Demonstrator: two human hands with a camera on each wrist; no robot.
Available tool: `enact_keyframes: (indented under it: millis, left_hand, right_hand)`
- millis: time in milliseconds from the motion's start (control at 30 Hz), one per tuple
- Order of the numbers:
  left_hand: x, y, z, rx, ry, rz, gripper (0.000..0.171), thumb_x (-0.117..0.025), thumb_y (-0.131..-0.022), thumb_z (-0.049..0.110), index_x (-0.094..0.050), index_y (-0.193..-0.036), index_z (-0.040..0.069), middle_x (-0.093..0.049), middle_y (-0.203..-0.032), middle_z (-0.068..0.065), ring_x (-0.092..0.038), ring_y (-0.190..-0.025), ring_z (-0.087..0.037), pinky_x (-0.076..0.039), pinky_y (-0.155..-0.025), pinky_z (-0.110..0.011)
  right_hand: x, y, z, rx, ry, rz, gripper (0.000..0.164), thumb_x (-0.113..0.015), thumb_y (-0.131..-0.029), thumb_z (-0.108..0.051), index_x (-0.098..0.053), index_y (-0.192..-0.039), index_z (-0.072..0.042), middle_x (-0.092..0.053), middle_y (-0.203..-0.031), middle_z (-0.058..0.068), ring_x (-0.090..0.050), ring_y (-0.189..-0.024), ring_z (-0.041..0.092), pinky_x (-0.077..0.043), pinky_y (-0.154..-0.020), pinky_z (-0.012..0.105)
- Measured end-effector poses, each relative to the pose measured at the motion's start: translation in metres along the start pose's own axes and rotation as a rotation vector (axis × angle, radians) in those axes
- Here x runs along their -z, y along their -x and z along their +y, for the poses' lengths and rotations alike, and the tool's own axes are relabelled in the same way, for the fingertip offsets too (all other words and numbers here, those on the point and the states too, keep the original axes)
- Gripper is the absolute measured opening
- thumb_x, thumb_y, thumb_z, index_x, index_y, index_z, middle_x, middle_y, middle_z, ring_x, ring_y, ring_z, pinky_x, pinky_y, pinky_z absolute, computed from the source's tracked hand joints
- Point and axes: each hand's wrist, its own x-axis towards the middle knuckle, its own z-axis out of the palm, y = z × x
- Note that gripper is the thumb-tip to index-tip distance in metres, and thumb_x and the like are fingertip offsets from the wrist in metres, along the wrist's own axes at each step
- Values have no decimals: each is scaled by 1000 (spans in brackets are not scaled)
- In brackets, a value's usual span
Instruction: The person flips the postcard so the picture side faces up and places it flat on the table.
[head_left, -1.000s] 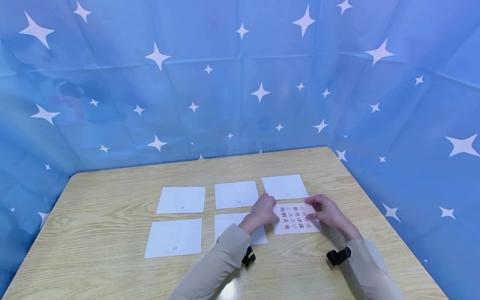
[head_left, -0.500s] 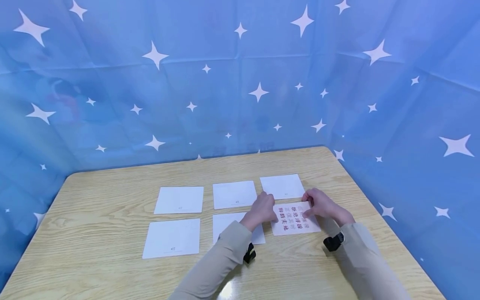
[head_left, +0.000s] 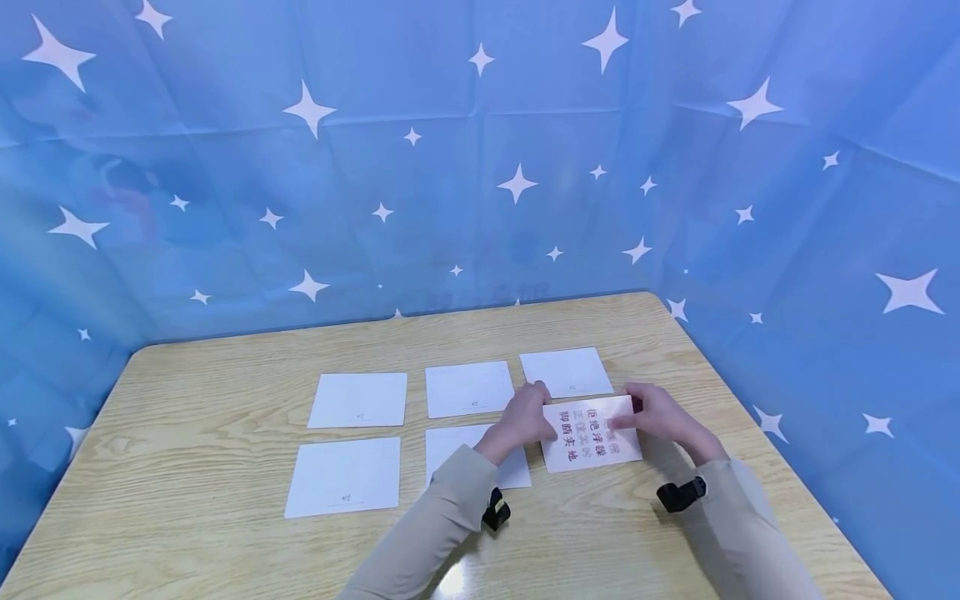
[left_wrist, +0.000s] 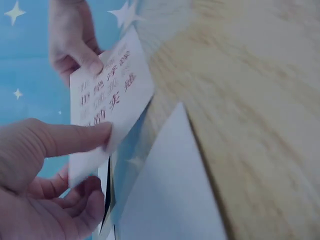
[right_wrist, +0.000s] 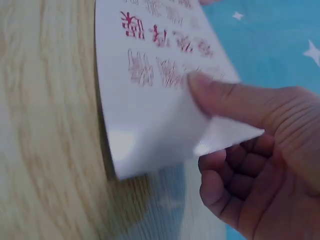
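A white card [head_left: 577, 454] with rows of red and grey Chinese characters is held between my two hands at the right of the table. My left hand [head_left: 521, 423] pinches its left side; the left wrist view shows the thumb on the printed face and curled fingers behind. On the opposite side my right hand [head_left: 663, 419] pinches the card, thumb [right_wrist: 225, 97] over the print and fingers folded underneath. In the left wrist view the card [left_wrist: 122, 95] is tilted, its near edge raised. My left forearm partly covers a blank-faced card [head_left: 457, 442] beside it.
More white cards lie face-down on the wooden table [head_left: 225, 533]: two at the left, such as the front one [head_left: 345, 475], and others in the back row, including a middle one [head_left: 468, 387] and a right one [head_left: 566, 372]. A blue star-patterned cloth [head_left: 420, 167] hangs behind.
My right hand has shifted its hold along the card's right side, and the card's far right corner now shows. My left hand has stayed nearly in place.
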Motion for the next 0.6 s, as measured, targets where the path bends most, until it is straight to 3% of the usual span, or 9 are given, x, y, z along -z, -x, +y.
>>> enact_keyframes:
  millis: [133, 233, 367, 600]
  left_hand:
    - [3, 0, -4, 13, 181, -1, 32, -81, -65, 3, -57, -87, -1, -52, -72, 0, -45, -65, -11, -38, -56, -18]
    - [3, 1, -7, 12, 263, -9, 26, -79, -67, 1, -60, -85, -2, -49, -64, 2, -42, -57, -8, -34, -51, -18]
    - [6, 5, -9, -8, 328, -38, 19, -75, -71, -3, -61, -84, 1, -51, -65, 3, -45, -59, -8, -37, -54, -17]
    - [14, 7, -12, -79, 381, -42, 14, -68, -73, -8, -62, -82, 0, -55, -72, 1, -50, -66, -7, -44, -61, -16]
  right_hand:
    - [7, 8, 4, -7, -70, -15, 19, -74, -80, -17, -63, -83, -2, -59, -69, 2, -46, -59, 9, -36, -53, 21]
    - [11, 14, 4, -23, -125, -26, 21, -72, -82, -16, -66, -90, 2, -64, -74, 5, -50, -61, 8, -38, -54, 21]
    - [17, 21, 2, 6, -195, -26, 20, -69, -84, -10, -65, -95, 6, -65, -78, 5, -53, -65, 7, -42, -57, 21]
    - [22, 28, 0, 154, -244, 2, 4, -62, -84, 5, -61, -88, 4, -65, -81, 8, -54, -66, 7, -43, -54, 22]
